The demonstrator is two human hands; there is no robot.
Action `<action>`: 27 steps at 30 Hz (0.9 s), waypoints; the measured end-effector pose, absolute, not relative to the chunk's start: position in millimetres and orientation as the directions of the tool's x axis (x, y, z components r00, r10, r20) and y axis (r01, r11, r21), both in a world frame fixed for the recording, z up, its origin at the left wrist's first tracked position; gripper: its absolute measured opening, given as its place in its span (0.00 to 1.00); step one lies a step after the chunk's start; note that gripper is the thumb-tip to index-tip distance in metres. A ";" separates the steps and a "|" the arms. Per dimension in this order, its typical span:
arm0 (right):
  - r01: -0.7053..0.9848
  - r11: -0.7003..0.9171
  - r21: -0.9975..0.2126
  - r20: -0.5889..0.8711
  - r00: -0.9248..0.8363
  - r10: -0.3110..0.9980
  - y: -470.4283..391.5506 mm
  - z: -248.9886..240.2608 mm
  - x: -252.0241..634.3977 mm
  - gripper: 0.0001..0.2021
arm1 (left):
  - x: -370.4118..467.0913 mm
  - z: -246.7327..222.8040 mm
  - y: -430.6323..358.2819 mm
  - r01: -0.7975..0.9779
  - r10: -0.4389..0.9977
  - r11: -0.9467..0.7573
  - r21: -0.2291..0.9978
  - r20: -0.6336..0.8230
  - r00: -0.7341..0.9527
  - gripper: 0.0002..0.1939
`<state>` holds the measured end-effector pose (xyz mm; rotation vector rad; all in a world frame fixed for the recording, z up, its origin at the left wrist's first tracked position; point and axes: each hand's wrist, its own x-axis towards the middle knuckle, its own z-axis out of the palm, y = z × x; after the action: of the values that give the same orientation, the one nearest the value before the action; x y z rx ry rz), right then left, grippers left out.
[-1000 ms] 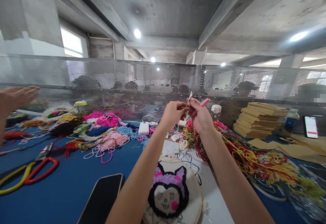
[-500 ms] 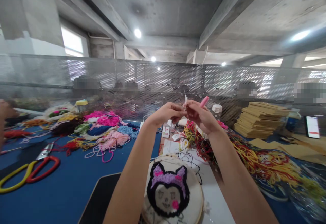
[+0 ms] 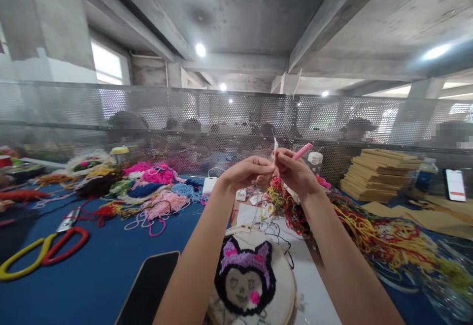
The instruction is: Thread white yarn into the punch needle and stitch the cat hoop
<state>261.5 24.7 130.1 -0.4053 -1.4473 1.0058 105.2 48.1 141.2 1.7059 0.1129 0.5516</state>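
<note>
Both hands are raised and meet above the work. My right hand (image 3: 297,171) is closed around a punch needle with a pink handle (image 3: 303,151), which points up and to the right. White yarn (image 3: 275,146) stands up between the two hands, with a thin strand above it. My left hand (image 3: 254,172) pinches the yarn's lower part; the fingertips overlap, so the exact contact is partly hidden. Below my forearms lies a round embroidery hoop (image 3: 291,293). Its cloth carries a black and purple eared cartoon head (image 3: 246,258) with a pink cheek.
Scissors (image 3: 65,253) with yellow and red handles lie left on the blue table, near a dark phone (image 3: 151,285). Pink yarn (image 3: 166,204) and other heaps spread behind. Tangled multicoloured yarn (image 3: 369,231) and stacked brown envelopes (image 3: 377,175) are at right. A perforated metal screen (image 3: 236,113) stands behind.
Both hands have shifted slightly right, still together, and the pink handle has moved right with them. Another person's arm at the left edge has gone out of view.
</note>
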 end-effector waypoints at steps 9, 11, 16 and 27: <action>-0.298 0.584 -0.755 0.630 -0.079 0.773 30.5 127.7 248.1 0.12 | 112.6 131.7 57.6 -0.269 0.365 -0.194 0.943 0.324 0.873 0.12; -0.246 0.584 -0.774 0.620 -0.102 0.778 26.5 130.2 252.8 0.11 | 110.0 132.1 59.5 -0.246 0.381 -0.199 0.948 0.307 0.872 0.12; -0.088 0.604 -0.792 0.610 -0.134 0.781 12.3 141.8 268.4 0.09 | 101.0 140.1 59.3 -0.180 0.472 -0.240 0.954 0.277 0.837 0.08; 0.149 0.641 -0.753 0.647 -0.010 0.763 6.6 153.6 277.7 0.05 | 110.8 150.8 42.4 -0.025 0.597 -0.482 0.876 0.349 0.722 0.09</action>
<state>277.7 6.6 153.6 -0.7893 -1.5335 0.5759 110.8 42.4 150.8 1.9462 0.4391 0.7976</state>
